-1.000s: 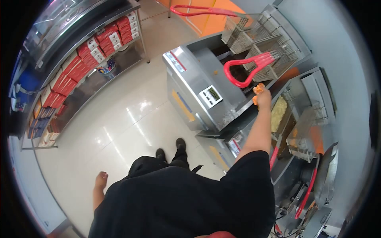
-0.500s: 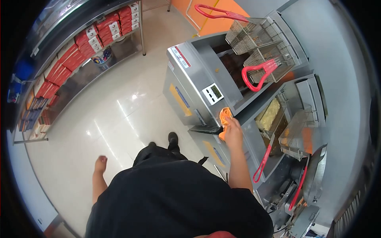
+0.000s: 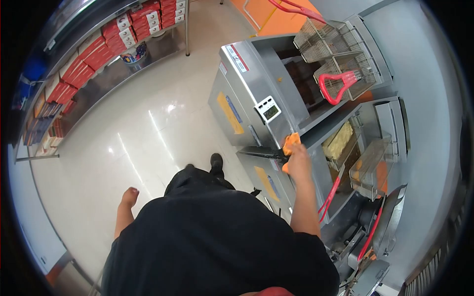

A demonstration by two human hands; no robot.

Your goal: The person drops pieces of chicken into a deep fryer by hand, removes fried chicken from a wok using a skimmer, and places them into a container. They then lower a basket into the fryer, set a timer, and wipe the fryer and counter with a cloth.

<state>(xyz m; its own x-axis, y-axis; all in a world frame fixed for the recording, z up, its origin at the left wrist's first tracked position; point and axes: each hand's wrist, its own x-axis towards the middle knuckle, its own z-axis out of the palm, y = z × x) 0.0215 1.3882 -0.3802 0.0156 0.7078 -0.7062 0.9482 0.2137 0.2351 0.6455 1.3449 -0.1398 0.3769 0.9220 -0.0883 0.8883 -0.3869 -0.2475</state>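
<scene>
My right hand (image 3: 299,162) is closed on an orange cloth (image 3: 292,142), bunched up, with a piece showing below the fingers. The cloth is against the metal front top edge of the far fryer (image 3: 281,79), close to the gap between the two fryers. A small white digital timer (image 3: 268,109) lies on that same ledge, just beyond the cloth. My left hand (image 3: 130,196) hangs over the floor at my left side, fingers curled, with nothing visible in it.
Two wire baskets with red handles (image 3: 337,86) rest over the far fryer. The near fryer (image 3: 316,170) holds a basket with a pale yellow block of food (image 3: 338,143), beside another wire basket (image 3: 370,167). Red boxes (image 3: 94,56) fill a metal shelf at left.
The view has shifted, and my right hand with the cloth has moved along the fryer ledge toward me. The timer sits at a different angle. My left hand stays at my side.
</scene>
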